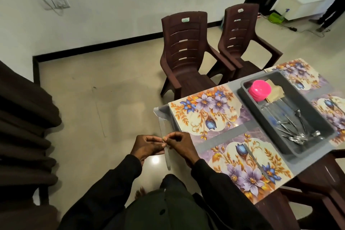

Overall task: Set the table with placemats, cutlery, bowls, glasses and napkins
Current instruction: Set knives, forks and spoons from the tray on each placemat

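Note:
Several floral placemats lie on the table, one at the near corner point(205, 112) and one by my body point(250, 164). A grey tray point(324, 127) on the table holds stacked pink bowls point(259, 89), clear glasses point(274, 114), forks and spoons point(296, 134) and brown napkins point(275, 88). Off the table's left edge, my left hand point(145, 145) and my right hand point(181, 145) meet. Both pinch a thin clear strip point(168, 160) that hangs down from the table corner.
Two brown plastic chairs point(186, 58) point(240, 39) stand beyond the table's far side. A stack of dark chairs point(22, 127) fills the left. Another chair point(326, 183) sits at the right. A person's legs point(334, 11) show far back.

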### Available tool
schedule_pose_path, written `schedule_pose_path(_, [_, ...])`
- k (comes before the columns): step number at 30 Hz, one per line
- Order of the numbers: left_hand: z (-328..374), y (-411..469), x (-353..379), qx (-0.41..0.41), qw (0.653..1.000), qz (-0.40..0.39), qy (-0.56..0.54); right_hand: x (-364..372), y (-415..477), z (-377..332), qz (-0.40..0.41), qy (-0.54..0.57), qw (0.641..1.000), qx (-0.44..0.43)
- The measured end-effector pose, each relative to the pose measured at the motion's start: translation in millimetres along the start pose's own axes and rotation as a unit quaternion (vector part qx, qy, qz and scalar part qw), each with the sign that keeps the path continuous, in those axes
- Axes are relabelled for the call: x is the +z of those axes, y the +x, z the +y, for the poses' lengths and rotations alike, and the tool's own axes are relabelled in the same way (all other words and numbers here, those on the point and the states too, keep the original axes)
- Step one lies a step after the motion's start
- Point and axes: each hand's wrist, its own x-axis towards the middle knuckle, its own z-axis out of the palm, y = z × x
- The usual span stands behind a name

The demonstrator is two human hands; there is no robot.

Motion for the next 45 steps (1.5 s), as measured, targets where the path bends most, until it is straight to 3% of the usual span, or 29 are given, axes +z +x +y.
schedule_pose_path(5, [23,34,-4,-0.008,0.999,-0.043,-0.001,-1,38,-1,0.048,0.059,0.996,0.053])
schedule_pose_path(13, [85,128,-22,-0.042,0.999,-0.024,-0.005,-34,130,8,0.183,0.176,0.957,0.142])
schedule_pose_path(21, [165,228,3,-0.041,0.999,-0.019,-0.008,-77,203,12,0.277,0.203,0.926,0.155])
schedule_pose_path(29, [210,309,57,-0.063,0.985,-0.125,0.099,-108,222,26,0.402,0.178,0.877,0.194])
schedule_pose_path(31, [217,327,69,-0.071,0.978,-0.147,0.129,-108,221,33,0.432,0.180,0.856,0.219])
schedule_pose_path(34, [224,359,87,-0.100,0.960,-0.204,0.164,-97,217,36,0.503,0.211,0.797,0.258])
schedule_pose_path(40, [252,409,111,-0.131,0.904,-0.326,0.245,-60,219,26,0.621,0.372,0.602,0.336])
schedule_pose_path(43, [271,436,117,-0.131,0.871,-0.378,0.285,-52,224,23,0.645,0.397,0.552,0.350])
schedule_pose_path(45, [283,454,122,-0.133,0.851,-0.398,0.315,-47,230,25,0.639,0.411,0.540,0.362])
